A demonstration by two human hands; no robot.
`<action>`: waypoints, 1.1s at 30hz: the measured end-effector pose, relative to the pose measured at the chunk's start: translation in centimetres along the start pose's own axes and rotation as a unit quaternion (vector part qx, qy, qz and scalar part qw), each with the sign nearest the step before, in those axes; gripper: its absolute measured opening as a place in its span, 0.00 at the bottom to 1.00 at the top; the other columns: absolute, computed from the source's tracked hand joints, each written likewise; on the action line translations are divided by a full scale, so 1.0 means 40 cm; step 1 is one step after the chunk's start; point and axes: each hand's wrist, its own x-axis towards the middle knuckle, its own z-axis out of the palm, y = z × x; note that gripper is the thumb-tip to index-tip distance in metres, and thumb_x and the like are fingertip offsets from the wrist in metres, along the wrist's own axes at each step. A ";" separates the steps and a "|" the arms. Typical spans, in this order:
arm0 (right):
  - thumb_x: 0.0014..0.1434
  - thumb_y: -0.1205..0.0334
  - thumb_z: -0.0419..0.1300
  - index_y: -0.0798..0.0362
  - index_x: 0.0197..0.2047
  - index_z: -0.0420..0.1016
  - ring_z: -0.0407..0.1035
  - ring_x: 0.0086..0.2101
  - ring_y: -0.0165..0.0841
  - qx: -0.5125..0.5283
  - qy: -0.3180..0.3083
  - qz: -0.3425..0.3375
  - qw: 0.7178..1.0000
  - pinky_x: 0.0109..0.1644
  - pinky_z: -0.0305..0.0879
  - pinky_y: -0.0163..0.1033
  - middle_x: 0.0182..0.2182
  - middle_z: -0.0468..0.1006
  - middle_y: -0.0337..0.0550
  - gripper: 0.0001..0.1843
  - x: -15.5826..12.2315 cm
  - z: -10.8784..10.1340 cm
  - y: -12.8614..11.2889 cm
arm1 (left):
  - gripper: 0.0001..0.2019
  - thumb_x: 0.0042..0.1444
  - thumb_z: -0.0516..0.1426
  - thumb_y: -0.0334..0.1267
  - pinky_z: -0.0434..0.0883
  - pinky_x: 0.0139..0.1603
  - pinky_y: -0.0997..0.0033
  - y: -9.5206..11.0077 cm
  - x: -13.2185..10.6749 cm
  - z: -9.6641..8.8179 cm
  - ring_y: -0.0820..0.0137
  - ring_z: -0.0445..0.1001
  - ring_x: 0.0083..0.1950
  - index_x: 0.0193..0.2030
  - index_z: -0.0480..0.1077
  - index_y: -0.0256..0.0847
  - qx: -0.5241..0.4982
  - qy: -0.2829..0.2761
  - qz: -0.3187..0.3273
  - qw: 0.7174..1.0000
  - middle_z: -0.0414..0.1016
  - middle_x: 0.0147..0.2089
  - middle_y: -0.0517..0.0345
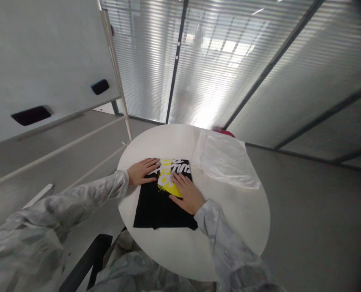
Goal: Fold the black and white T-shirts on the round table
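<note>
A black folded garment [165, 213], likely a T-shirt, lies flat on the round white table [156, 140]. White lettering and a yellow splash mark its far half. My left hand [143, 171] rests flat on its far left edge, fingers stretched out over the cloth. Across the print, toward the right side, my right hand [187, 194] lies flat with the fingers spread. Neither hand grips anything. Part of the lettering is hidden under my fingers.
A thin white sheet or bag [225, 158] lies on the table's far right, overhanging the edge. Something red [227, 133] shows behind it. To the left stands a whiteboard [46, 52] on a metal frame. A black chair armrest [87, 261] is near my left side. Translucent panels [217, 73] rise behind.
</note>
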 end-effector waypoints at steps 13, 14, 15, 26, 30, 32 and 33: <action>0.76 0.36 0.55 0.50 0.83 0.55 0.47 0.80 0.50 -0.029 0.014 0.029 0.999 0.82 0.49 0.63 0.81 0.54 0.55 0.43 0.065 0.001 0.063 | 0.37 0.68 0.54 0.68 0.72 0.65 0.55 -0.124 0.148 -0.033 0.52 0.79 0.61 0.71 0.70 0.40 -0.017 0.049 -0.198 0.979 0.81 0.61 0.40; 0.76 0.36 0.55 0.51 0.83 0.55 0.47 0.80 0.50 -0.027 0.013 0.027 0.999 0.82 0.49 0.62 0.81 0.54 0.56 0.43 0.055 0.001 0.061 | 0.37 0.64 0.59 0.69 0.74 0.60 0.56 -0.127 0.151 -0.036 0.51 0.80 0.57 0.66 0.73 0.41 -0.019 0.044 -0.238 0.970 0.83 0.56 0.42; 0.76 0.36 0.55 0.51 0.83 0.54 0.46 0.80 0.50 -0.025 0.012 0.025 0.999 0.82 0.49 0.62 0.81 0.54 0.56 0.43 0.042 0.001 0.058 | 0.35 0.59 0.62 0.69 0.74 0.55 0.57 -0.130 0.152 -0.040 0.52 0.81 0.52 0.60 0.76 0.42 -0.027 0.031 -0.268 0.962 0.84 0.51 0.44; 0.77 0.61 0.47 0.49 0.77 0.64 0.67 0.69 0.43 0.077 0.106 0.062 0.989 0.78 0.61 0.55 0.71 0.72 0.52 0.29 0.045 -0.076 0.163 | 0.33 0.49 0.70 0.71 0.71 0.32 0.71 -0.077 0.172 -0.095 0.68 0.76 0.32 0.41 0.70 0.42 -0.373 -0.071 -0.194 0.904 0.80 0.35 0.61; 0.68 0.67 0.58 0.53 0.76 0.66 0.58 0.75 0.48 0.009 0.077 0.064 0.995 0.82 0.50 0.61 0.74 0.69 0.53 0.34 0.186 -0.110 0.260 | 0.32 0.46 0.75 0.64 0.72 0.32 0.74 -0.060 0.208 -0.110 0.71 0.76 0.31 0.40 0.70 0.40 -0.429 -0.075 -0.152 0.887 0.80 0.32 0.62; 0.64 0.63 0.65 0.51 0.72 0.72 0.64 0.71 0.52 0.010 0.015 0.073 0.997 0.81 0.49 0.64 0.68 0.76 0.53 0.33 0.238 -0.117 0.285 | 0.31 0.45 0.77 0.61 0.73 0.33 0.74 -0.064 0.212 -0.123 0.73 0.77 0.31 0.40 0.71 0.39 -0.445 -0.070 -0.141 0.882 0.81 0.32 0.62; 0.63 0.61 0.67 0.51 0.67 0.77 0.69 0.67 0.52 0.018 -0.014 0.072 0.997 0.79 0.52 0.64 0.63 0.81 0.53 0.29 0.254 -0.119 0.291 | 0.31 0.45 0.77 0.60 0.73 0.33 0.75 -0.068 0.208 -0.131 0.73 0.77 0.30 0.41 0.72 0.39 -0.450 -0.069 -0.139 0.879 0.82 0.32 0.61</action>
